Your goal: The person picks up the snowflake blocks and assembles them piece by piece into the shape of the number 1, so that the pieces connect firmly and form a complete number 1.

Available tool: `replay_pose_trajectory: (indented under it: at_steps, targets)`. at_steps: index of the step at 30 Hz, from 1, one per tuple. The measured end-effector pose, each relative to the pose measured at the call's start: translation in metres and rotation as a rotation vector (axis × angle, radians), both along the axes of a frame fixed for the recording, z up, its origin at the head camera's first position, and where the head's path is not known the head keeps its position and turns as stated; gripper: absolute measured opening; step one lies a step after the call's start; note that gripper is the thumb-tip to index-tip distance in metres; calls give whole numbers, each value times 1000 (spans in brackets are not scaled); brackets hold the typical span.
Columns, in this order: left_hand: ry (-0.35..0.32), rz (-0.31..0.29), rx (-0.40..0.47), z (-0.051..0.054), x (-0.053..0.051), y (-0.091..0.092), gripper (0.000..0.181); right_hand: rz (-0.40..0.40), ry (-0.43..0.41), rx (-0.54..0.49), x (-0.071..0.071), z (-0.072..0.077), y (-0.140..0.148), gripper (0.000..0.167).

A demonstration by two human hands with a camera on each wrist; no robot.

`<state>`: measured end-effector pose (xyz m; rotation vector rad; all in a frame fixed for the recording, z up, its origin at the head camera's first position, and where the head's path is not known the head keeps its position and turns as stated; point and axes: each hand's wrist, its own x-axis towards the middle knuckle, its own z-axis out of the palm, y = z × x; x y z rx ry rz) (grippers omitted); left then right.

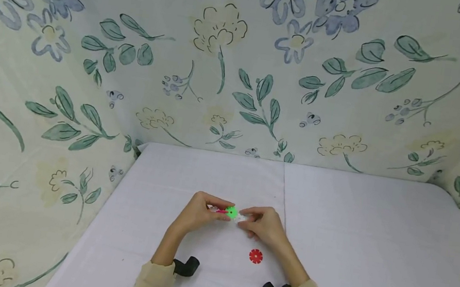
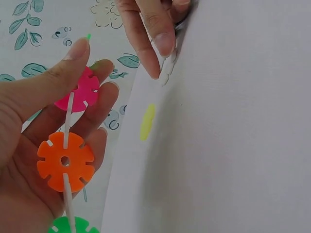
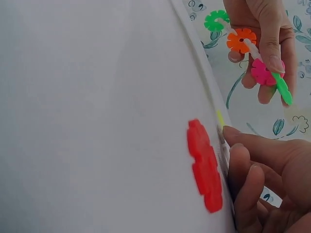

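My left hand (image 1: 195,213) pinches a chain of notched discs between thumb and fingers. In the left wrist view a pink disc (image 2: 90,99) is under the thumb, and an orange disc (image 2: 65,162) hangs across the palm with a green one (image 2: 73,226) below; white discs seen edge-on link them. Another green disc (image 3: 283,90) projects past the left fingertips in the right wrist view. My right hand (image 1: 266,225) holds a loose white disc (image 2: 168,69) between thumb and fingers, just right of the chain's green end (image 1: 231,212).
A red disc (image 1: 256,256) lies on the white-covered table (image 1: 350,258), nearer than the right hand. In the left wrist view a yellow disc (image 2: 147,121) lies on the cloth. Floral fabric (image 1: 222,74) hangs behind the table.
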<state>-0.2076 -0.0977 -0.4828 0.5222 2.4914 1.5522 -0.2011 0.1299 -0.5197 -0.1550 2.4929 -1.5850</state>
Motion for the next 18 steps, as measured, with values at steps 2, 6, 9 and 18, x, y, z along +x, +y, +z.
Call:
replay_pose_trajectory:
  at_steps: [2, 6, 9, 18]
  targets:
    - [3, -3, 4, -1, 0, -1, 29, 3, 11, 24, -1, 1, -1, 27]
    - [9, -5, 12, -3, -1, -2, 29, 15, 30, 60, -2, 1, -3, 23]
    - [10, -9, 21, -3, -1, -3, 29, 9, 38, 73, -1, 3, -4, 21]
    - [-5, -13, 21, -2, -1, -3, 29, 30, 119, 210, 5, 15, -7, 26]
